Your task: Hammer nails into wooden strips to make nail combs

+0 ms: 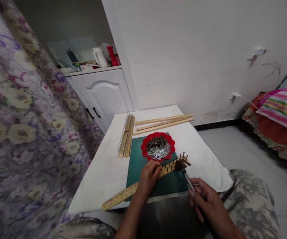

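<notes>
A drilled wooden strip (122,196) lies slantwise across a green mat (137,166), its near left end reaching past the mat. Dark nails (167,168) stand upright along its right part; open holes show along the left. My left hand (148,176) rests over the strip's middle, fingertips pinched beside the nails; whatever they hold is too small to make out. In my right hand (204,196) is the metal handle of a claw hammer (188,181). The hammer's head is over the strip's right part, hiding some nails. Behind the strip sits a red scalloped dish (143,148) of loose nails (158,147).
Two nail-studded strips (128,136) lie at the left of the white table (96,179). Several bare wooden strips (163,123) lie at the back. A floral curtain (34,132) hangs on the left, near a white cabinet (106,93). A bed (280,122) stands on the right.
</notes>
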Available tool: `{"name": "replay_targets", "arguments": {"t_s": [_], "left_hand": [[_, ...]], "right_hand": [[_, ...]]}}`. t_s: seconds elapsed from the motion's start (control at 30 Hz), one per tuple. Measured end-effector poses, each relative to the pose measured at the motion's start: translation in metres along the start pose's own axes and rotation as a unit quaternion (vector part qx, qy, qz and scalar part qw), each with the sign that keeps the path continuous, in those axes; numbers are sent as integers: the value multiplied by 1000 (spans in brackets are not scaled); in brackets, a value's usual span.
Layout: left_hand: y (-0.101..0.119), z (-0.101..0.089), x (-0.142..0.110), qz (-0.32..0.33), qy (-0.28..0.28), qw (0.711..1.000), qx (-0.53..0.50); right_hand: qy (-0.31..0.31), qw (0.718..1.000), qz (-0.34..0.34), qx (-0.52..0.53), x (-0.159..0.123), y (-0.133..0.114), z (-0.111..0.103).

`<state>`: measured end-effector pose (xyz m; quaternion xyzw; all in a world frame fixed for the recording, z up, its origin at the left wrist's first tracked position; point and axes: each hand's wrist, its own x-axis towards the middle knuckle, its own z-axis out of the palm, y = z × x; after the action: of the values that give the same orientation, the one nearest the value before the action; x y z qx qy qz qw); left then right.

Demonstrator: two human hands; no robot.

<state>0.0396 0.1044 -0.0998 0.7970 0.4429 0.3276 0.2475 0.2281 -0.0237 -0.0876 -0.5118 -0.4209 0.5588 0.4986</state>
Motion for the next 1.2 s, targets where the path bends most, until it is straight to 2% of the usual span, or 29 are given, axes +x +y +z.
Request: {"name": "replay_targets", "arguments": {"t_s": [0.4, 0.63, 1.0, 1.2], "left_hand": [[-11, 8, -1, -6, -12, 999, -45], [-14, 10, 0, -4, -17, 999, -39], [-16, 13, 0, -9, -10, 999, -44], [-13, 11, -1, -7, -16, 999, -29]], "right_hand": [[-56, 998, -10, 4, 18, -16, 26], [-78, 996, -26, -37, 27, -24, 36], [-78, 995, -18, -54, 28, -18, 38], [-65, 998, -20, -16, 23, -13, 34]]}}
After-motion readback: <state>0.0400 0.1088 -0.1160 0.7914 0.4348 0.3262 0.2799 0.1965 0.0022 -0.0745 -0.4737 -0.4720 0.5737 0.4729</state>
